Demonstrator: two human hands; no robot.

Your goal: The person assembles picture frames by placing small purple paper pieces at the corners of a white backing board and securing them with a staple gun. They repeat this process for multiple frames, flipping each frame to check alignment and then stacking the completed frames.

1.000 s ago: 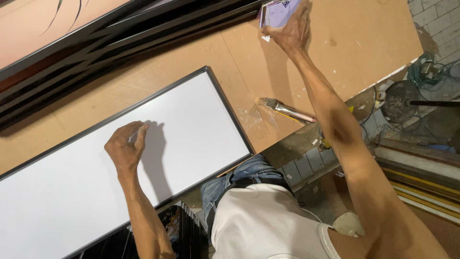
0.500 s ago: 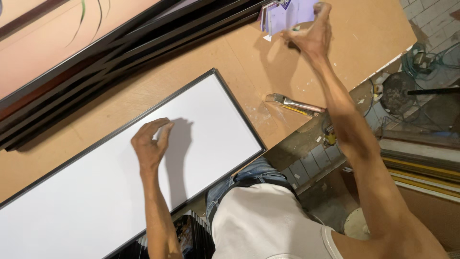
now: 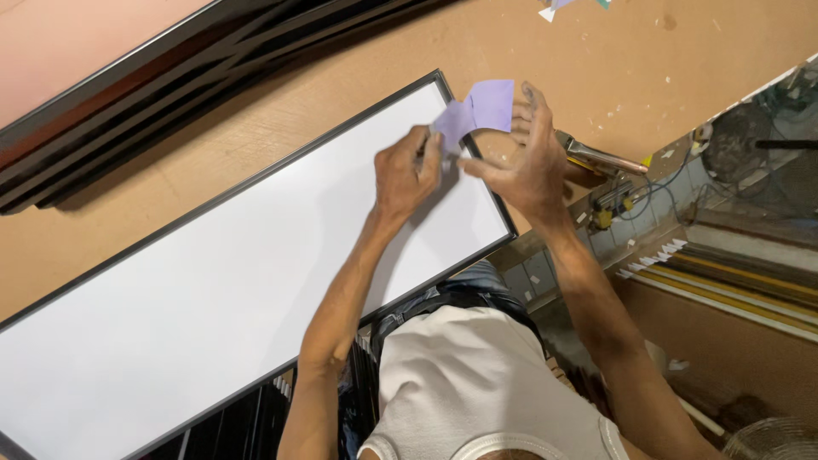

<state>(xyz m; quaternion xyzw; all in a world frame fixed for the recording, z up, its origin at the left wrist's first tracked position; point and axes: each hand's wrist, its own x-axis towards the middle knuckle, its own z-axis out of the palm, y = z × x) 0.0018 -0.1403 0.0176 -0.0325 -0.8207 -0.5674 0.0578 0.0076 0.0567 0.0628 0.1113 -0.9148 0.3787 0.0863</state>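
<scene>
**Both hands now meet on the purple piece**

Left hand [image 3: 407,175] and right hand [image 3: 520,162] pinch the small purple paper piece [image 3: 477,115] between fingertips, just above the white framed panel's [image 3: 213,290] corner; earlier the right held it alone, far off; metal tool [image 3: 596,156] lies just right of the grip.

A pale lilac paper piece [image 3: 477,115] is showing between the fingertips. Under the fingers, a plain white panel [image 3: 213,281] is lying in a thin black frame [image 3: 256,175], on tan brown board [image 3: 358,77].
</scene>
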